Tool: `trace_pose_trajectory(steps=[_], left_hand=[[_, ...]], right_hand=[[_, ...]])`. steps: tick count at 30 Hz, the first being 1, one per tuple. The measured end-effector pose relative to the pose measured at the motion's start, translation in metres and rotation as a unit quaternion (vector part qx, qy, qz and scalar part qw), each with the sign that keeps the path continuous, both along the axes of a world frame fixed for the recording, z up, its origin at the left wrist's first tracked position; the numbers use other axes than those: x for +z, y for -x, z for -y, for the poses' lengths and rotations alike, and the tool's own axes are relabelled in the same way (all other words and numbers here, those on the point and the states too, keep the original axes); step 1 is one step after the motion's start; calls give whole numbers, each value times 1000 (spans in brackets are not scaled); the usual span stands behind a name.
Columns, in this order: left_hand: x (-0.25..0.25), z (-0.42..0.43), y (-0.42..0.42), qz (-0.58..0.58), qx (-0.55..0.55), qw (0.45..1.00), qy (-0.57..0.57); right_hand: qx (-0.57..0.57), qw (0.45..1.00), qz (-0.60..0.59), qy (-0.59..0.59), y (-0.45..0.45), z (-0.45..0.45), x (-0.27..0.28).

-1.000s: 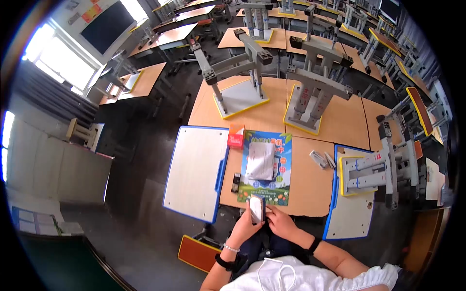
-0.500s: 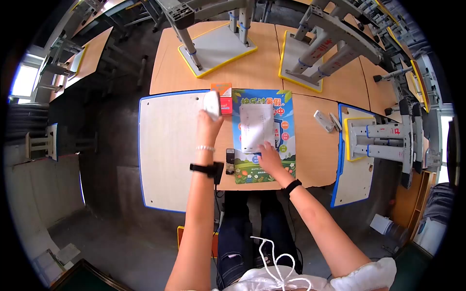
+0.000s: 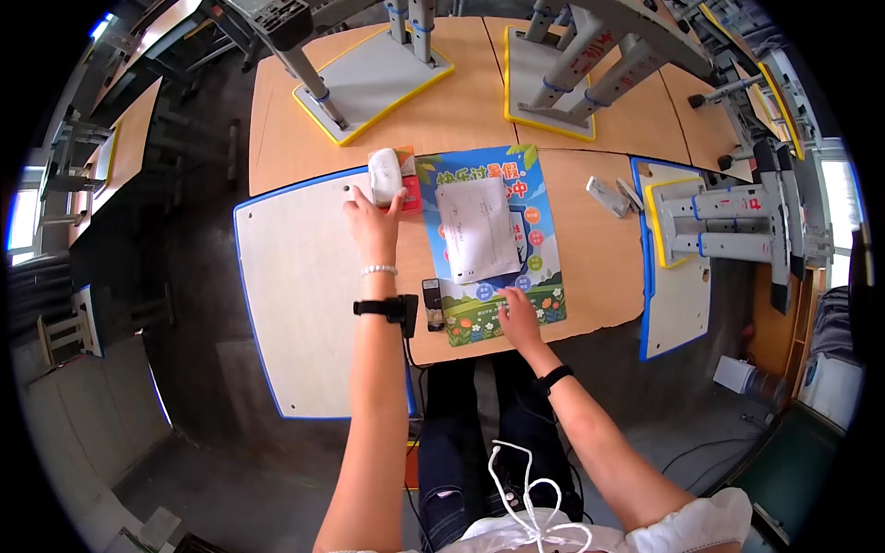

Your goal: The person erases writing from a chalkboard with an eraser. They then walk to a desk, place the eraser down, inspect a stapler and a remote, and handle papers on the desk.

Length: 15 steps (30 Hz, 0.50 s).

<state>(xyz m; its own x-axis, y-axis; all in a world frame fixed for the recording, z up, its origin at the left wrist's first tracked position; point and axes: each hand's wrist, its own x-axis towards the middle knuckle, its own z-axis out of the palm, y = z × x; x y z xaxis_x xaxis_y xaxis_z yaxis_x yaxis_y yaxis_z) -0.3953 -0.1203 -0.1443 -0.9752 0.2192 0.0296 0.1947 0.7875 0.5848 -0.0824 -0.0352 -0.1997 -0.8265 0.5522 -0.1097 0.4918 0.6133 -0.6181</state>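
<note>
A white, rounded, oblong item [image 3: 384, 177] lies partly over the orange and red boxes [image 3: 412, 191]; I cannot make out its kind. At its near end is my left hand [image 3: 373, 226], fingers spread, the thumb by its lower corner. To the right, a colourful poster [image 3: 544, 276] lies flat on the desk, with a white sheet of paper [image 3: 479, 230] with faint writing on top. Just below that sheet, my right hand [image 3: 521, 321] rests over the poster's lower part, fingers apart and holding nothing. Left of the poster sits a small dark item [image 3: 432, 304].
Upturned desks or stools with grey metal legs [image 3: 304, 74] stand on the far tables. White and grey items [image 3: 608, 197] lie to the right, near a blue-edged board [image 3: 678, 318]. A pale blue-edged board [image 3: 295, 276] is at the left.
The white item was in my left hand and now lies by the boxes, with the fingers spread. My right hand has come off the paper toward me. The view has shifted.
</note>
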Motion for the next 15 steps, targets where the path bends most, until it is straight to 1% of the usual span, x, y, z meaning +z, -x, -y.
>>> trace_pose_trajectory(steps=[2,4,5,6,8,10,11,13,15], left_hand=[[-10,11,-14,-33,18,999,-23],[-35,19,-40,-86,22,995,-42],[-40,23,-60,-97,-25,994,35],[-33,20,-83,-41,-54,995,69],[-38,13,-121,-21,-129,983,130],[-54,4,-146,35,-241,958,151],[-59,1,-151,19,-281,950,137],[-71,-3,-158,-11,-357,928,106],[-79,-6,-158,21,-364,920,142]], right_hand=[[-25,999,-15,-19,7,-11,-5],[-50,996,-48,-50,26,-25,0],[-58,993,-73,-72,39,-31,2],[-62,993,-66,-78,53,-37,4],[-68,992,-52,-91,79,-46,7],[-43,993,-43,-97,102,-54,7],[-30,994,-38,-101,107,-58,1],[17,991,27,-128,111,-65,-11],[69,983,70,-154,105,-67,-37]])
